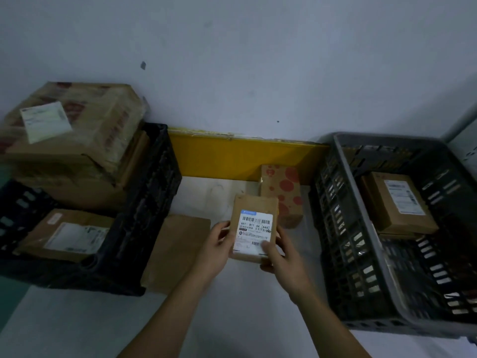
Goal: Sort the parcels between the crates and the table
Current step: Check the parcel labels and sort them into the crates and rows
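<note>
Both hands — left hand (219, 244) and right hand (277, 254) — pinch a small labelled parcel (254, 226) above the worktop (206, 195); black crate (154, 202) at nine o'clock, grey crate (343, 228) at three.

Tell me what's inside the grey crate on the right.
In the grey crate a brown labelled box rests on another flat parcel, only its edge showing. Whatever lies beneath is covered.

Dim bluish light, blurred wide-angle edges.
</note>
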`<action>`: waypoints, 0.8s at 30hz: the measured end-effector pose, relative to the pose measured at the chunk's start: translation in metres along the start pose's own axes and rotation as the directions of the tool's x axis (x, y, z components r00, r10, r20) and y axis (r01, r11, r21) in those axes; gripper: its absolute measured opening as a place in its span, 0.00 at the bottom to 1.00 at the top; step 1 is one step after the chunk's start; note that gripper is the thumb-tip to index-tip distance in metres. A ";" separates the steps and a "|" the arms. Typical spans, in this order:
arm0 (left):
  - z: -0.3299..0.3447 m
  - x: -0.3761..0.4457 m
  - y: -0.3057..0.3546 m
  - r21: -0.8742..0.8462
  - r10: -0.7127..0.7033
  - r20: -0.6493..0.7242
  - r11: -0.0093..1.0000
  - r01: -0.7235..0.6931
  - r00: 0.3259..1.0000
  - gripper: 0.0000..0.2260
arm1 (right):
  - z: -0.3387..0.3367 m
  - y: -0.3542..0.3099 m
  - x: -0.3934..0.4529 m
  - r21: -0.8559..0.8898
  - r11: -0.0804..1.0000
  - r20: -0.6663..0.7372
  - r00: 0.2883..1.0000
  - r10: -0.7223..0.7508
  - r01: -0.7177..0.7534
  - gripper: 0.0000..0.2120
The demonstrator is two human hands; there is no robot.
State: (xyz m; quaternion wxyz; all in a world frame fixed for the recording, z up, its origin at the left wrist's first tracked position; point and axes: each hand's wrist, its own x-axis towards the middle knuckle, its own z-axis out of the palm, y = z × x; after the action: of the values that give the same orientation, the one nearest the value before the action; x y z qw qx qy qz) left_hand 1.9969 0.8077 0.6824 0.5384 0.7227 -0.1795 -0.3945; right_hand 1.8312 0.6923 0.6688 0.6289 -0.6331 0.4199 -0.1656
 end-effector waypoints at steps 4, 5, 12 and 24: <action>-0.037 -0.003 -0.033 0.468 0.144 -0.236 0.883 -0.018 0.961 0.17 | 0.010 0.034 0.009 -0.137 0.989 0.030 0.998 0.055 -0.051 0.23; -0.048 -0.005 -0.041 0.645 0.182 -0.248 0.764 0.022 0.951 0.21 | 0.014 0.043 0.012 -0.167 0.984 0.022 0.997 0.072 -0.067 0.24; -0.091 -0.017 -0.089 0.845 -0.134 -0.338 0.393 0.363 0.932 0.51 | 0.016 0.162 0.073 -0.370 0.927 -0.075 0.997 0.034 -0.060 0.29; -0.096 -0.007 -0.098 0.764 -0.089 -0.379 0.531 0.366 0.921 0.47 | 0.066 0.071 0.014 -0.827 0.459 0.110 0.894 -0.434 0.324 0.28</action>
State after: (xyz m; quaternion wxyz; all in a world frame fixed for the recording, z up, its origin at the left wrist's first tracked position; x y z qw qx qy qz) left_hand 2.0494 0.9083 0.6050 0.1022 0.9563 -0.1631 -0.2201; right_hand 1.8654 0.7350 0.5881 0.1771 -0.9188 0.3316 -0.1205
